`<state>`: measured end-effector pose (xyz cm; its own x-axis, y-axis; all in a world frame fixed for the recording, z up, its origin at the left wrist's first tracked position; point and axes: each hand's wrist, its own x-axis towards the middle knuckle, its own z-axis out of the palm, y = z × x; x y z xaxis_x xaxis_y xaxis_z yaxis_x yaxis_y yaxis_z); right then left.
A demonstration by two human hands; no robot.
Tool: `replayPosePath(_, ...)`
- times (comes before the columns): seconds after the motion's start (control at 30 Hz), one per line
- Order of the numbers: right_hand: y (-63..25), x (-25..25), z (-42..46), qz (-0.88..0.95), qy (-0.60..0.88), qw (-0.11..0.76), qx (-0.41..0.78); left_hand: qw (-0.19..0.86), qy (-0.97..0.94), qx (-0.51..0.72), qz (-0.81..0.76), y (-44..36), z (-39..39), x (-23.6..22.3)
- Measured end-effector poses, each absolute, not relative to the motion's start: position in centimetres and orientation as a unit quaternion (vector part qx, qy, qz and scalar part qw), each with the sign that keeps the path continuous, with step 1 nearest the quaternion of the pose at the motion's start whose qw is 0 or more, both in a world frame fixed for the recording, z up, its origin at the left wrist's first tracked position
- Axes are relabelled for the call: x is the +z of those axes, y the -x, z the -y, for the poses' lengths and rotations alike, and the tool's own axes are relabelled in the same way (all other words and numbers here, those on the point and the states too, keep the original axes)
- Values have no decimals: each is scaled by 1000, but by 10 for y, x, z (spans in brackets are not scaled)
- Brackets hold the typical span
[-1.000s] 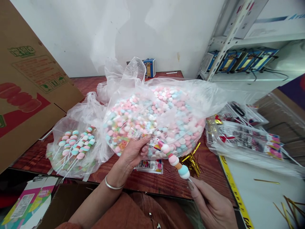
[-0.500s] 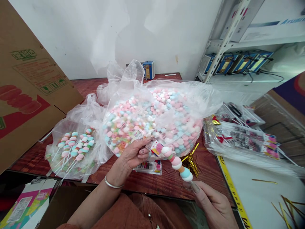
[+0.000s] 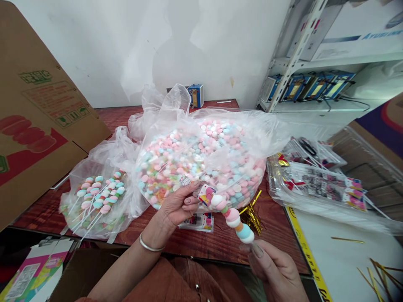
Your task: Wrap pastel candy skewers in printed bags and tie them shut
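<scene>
Pinching one end of a printed clear wrapper (image 3: 206, 194), the worker's left hand (image 3: 178, 206) steadies it; the right hand (image 3: 274, 264) clasps the marshmallow skewer (image 3: 233, 216) at its base, stick hidden. The skewer slants before the candy bag (image 3: 264, 129). Gold ties (image 3: 251, 218) lie at that bag's near-right edge, a skewer batch (image 3: 111, 191) to its left, packets (image 3: 329, 186) to its right. Risk, as judged: overpulling between hands could split film or displace marshmallows.
</scene>
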<state>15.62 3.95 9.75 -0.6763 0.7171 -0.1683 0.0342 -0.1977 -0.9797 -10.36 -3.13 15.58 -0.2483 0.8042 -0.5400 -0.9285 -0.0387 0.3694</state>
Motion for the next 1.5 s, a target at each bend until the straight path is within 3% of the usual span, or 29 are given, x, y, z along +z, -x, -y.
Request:
replayPosePath(0.2,-153,88,-40,568,304,236,728,619,109,709,-319,99,31,158)
replayPosePath(0.37,-155,89,-44,623,310,245,675,619,99,708,-324,97,31,160)
replayPosePath(0.67,-155,114,-48,859,185,399,264,508,0,751,-421,89,24,154)
replayPosePath(0.8,-154,112,-46,882,158,405,183,449,-26,773,-448,83,19,155)
replayPosePath(0.93,-152,111,-43,870,165,392,248,453,-38,791,-410,76,13,160)
replayPosePath(1.27,-134,96,-9,580,351,237,696,496,42,800,-335,62,-1,165)
replayPosePath(1.37,-130,96,-7,606,342,242,676,486,40,802,-345,54,-4,161)
replayPosePath(1.5,-122,102,-10,734,312,329,506,465,27,812,-351,47,-7,156)
